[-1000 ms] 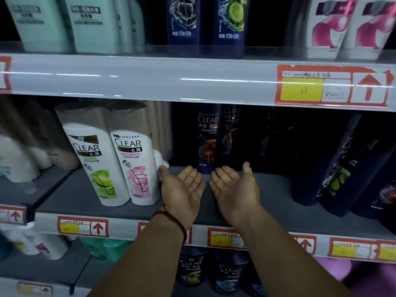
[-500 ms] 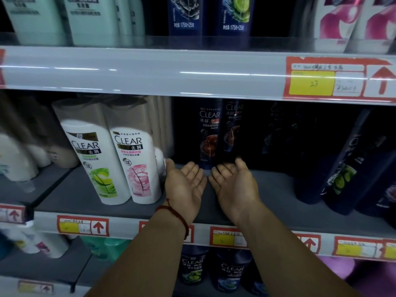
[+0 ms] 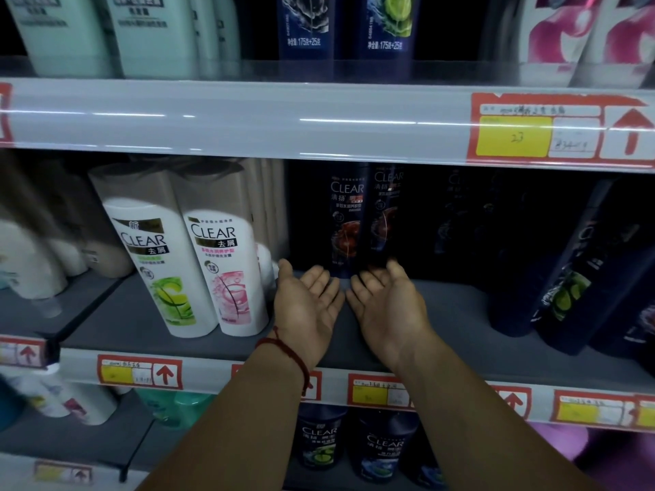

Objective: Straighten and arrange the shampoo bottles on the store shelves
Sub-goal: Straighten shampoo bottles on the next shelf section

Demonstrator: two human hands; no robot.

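Observation:
Two dark CLEAR shampoo bottles (image 3: 349,221) stand upright side by side deep on the middle shelf (image 3: 457,334). My left hand (image 3: 308,306) and my right hand (image 3: 386,306) reach in palms up, fingers straight, fingertips just short of the bottles' bases; neither holds anything. To the left stand two white CLEAR bottles, one with a green label (image 3: 156,256) and one with a pink label (image 3: 227,264), both leaning back a little. At the right, dark bottles (image 3: 581,274) lean to the right.
The upper shelf rail (image 3: 248,118) hangs low above my hands, with a red and yellow price tag (image 3: 531,132). More bottles stand on the top shelf and on the shelf below (image 3: 319,437). A black divider (image 3: 88,317) bounds the shelf bay at the left.
Both hands have slid deeper into the shelf towards the two dark bottles, staying open and palms up. The bottles have not moved.

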